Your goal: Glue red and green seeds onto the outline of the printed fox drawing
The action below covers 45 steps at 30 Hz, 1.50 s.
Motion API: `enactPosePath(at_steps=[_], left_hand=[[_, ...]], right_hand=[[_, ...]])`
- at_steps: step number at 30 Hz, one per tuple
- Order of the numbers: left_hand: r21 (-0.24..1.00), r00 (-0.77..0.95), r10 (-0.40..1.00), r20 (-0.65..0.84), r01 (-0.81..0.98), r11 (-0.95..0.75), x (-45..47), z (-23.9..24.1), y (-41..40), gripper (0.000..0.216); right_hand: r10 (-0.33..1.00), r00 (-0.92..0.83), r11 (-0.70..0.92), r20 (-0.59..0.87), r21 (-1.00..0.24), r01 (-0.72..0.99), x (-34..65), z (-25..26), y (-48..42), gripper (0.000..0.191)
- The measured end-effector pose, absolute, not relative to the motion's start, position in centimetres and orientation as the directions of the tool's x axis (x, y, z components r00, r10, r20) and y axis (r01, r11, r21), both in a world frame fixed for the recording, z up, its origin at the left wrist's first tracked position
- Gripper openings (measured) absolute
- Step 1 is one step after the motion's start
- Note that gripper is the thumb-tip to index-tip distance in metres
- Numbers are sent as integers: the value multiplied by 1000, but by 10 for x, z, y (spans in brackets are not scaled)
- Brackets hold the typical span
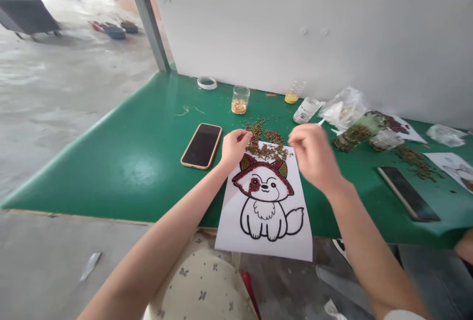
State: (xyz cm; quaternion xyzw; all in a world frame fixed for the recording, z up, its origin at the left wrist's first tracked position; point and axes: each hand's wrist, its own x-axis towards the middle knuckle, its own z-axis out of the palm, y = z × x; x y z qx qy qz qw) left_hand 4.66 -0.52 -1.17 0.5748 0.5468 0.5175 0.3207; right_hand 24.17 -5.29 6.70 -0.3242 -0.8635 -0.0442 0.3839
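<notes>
A white sheet (266, 241) with a black outline of a fox-like animal lies at the near edge of the green table (121, 162). Its head is partly filled with dark red and green grains. A loose pile of red and green beans (266, 145) lies at the sheet's top edge. My left hand (233, 146) rests curled at the pile's left side, fingertips pinched among the beans. My right hand (314, 155) hovers above the sheet's upper right, fingers closed on a thin white stick (320, 122).
A phone in a tan case (201, 145) lies left of the sheet; a second phone (408, 193) lies to the right. Behind stand a jar of corn kernels (240, 99), a tape roll (207, 82), a tipped bottle (306, 110), bean bags (356, 130), another sheet (456, 167) and a white wall (314, 29).
</notes>
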Motion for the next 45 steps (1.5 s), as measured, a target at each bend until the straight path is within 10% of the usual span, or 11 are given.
enactPosePath(at_steps=[4, 10, 24, 32, 40, 45], left_hand=[[951, -161, 960, 229, 246, -186, 42, -12, -4, 25], [929, -81, 946, 314, 232, -289, 39, -12, -7, 20], [890, 42, 945, 324, 324, -320, 46, -13, -4, 23], [928, 37, 962, 271, 256, -272, 47, -15, -1, 28], [996, 229, 971, 71, 30, -80, 50, -7, -7, 27], [993, 409, 913, 0, -106, 47, 54, 3, -15, 30]], right_hand=[[489, -131, 716, 862, -311, 625, 257, 84, -37, 10], [789, -417, 597, 451, -403, 694, 267, 4, 9, 13], [923, -84, 356, 375, -752, 554, 285, -14, 16, 14], [967, -90, 251, 238, -949, 190, 279, -19, 20, 13], [911, -4, 390, 412, -860, 329, 260, -1, -7, 18], [749, -278, 653, 601, -600, 462, 234, 9, -34, 17]])
